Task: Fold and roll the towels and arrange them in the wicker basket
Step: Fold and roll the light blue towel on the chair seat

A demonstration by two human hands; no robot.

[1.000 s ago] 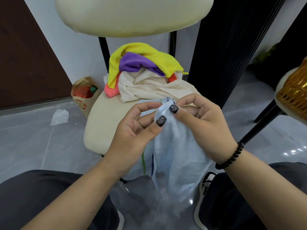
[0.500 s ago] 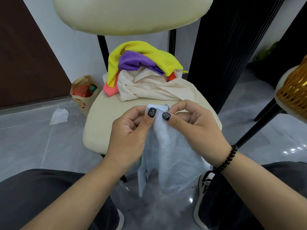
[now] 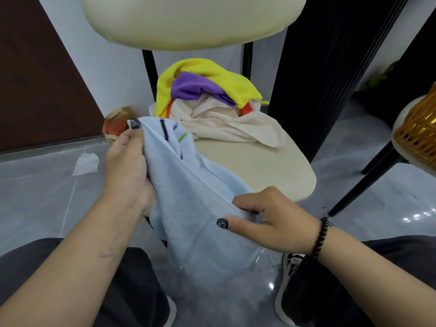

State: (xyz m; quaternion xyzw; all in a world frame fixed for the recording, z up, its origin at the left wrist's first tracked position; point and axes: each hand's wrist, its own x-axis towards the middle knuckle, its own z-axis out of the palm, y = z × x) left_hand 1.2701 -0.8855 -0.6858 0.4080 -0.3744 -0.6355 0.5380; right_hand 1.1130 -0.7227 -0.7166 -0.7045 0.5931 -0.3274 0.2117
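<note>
A pale blue towel [image 3: 200, 208] with dark and green stripes near one corner hangs in front of me, stretched along its top edge. My left hand [image 3: 126, 166] pinches its upper left corner at about chair-seat height. My right hand [image 3: 266, 223] pinches the same edge lower and to the right, close to my knee. A heap of towels [image 3: 207, 102], yellow, purple, orange and cream, lies on the cream chair seat [image 3: 271, 166] behind. The wicker basket [image 3: 420, 135] stands at the right edge on another seat, only partly in view.
A cream chair back [image 3: 188, 20] fills the top of the view, with black legs below. A paper bag [image 3: 115, 123] and a white scrap [image 3: 86, 162] lie on the grey tiled floor at left. A dark ribbed panel [image 3: 330, 67] rises at right. My knees and shoes frame the bottom.
My hands, pinched together on one spot of the towel, have drawn apart: the left rose to the upper left, the right slid down and right along the edge, spreading the towel.
</note>
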